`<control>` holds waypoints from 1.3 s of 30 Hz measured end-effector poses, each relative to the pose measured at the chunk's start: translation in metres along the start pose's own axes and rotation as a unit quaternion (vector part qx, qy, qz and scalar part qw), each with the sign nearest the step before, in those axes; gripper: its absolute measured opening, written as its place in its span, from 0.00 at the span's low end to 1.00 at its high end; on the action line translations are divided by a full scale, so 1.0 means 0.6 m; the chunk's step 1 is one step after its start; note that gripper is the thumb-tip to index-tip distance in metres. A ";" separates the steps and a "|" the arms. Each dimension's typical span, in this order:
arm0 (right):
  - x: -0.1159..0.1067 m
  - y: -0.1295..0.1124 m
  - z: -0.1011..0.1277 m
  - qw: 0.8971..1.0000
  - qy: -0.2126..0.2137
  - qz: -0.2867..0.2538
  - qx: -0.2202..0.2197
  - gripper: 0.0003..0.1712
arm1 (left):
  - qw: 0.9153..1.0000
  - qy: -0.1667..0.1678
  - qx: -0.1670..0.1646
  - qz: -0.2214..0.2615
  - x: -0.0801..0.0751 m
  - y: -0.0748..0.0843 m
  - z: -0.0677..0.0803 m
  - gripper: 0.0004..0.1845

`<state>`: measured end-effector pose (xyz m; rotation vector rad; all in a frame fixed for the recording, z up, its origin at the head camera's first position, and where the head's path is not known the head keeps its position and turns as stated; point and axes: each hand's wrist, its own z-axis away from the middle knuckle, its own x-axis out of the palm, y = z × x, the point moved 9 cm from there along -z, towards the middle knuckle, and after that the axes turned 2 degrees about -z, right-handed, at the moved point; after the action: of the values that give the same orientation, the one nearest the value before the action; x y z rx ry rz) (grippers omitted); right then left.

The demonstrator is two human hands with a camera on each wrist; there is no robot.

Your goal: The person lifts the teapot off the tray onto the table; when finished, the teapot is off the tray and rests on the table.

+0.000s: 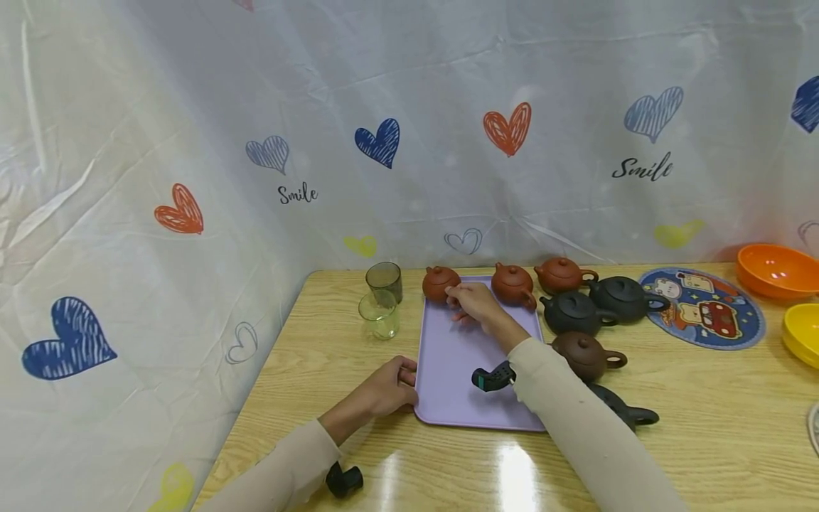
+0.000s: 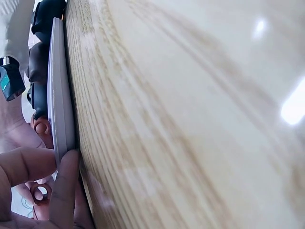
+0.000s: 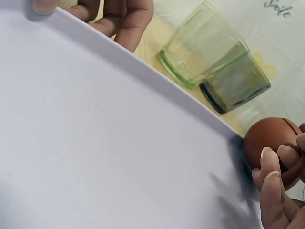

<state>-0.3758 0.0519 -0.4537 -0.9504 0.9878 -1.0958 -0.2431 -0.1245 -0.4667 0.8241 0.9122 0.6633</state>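
We see the right hand stretched across the flat lilac plastic tray, its curled fingertips touching the small round reddish-brown clay teapot that stands at the tray's far left corner, just beside two green drinking glasses; whether they grip it or merely touch it we cannot tell. The left hand holds the tray's near left edge on the pale wooden table, thumb over the rim and fingers curled beside it.

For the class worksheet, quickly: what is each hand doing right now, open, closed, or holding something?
Left hand: grips the near left edge of the purple tray.
Right hand: fingers curled on the brown teapot at the tray's far left corner.
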 end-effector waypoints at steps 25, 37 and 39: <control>-0.047 -0.089 0.035 0.998 -0.013 0.033 -0.050 0.21 | 1.000 0.014 0.001 0.015 -0.002 0.001 0.002 0.34; -0.082 -0.134 0.066 0.997 -0.035 0.037 -0.065 0.23 | 1.000 0.015 0.002 0.010 0.000 -0.003 -0.001 0.33; -0.090 -0.135 0.071 0.997 -0.037 0.037 -0.065 0.23 | 1.000 0.016 0.005 0.008 0.000 -0.002 0.000 0.34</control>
<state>-0.3649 0.0940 -0.3566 -1.0444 1.0359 -0.9373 -0.2429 -0.1250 -0.4680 0.8318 0.9384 0.6883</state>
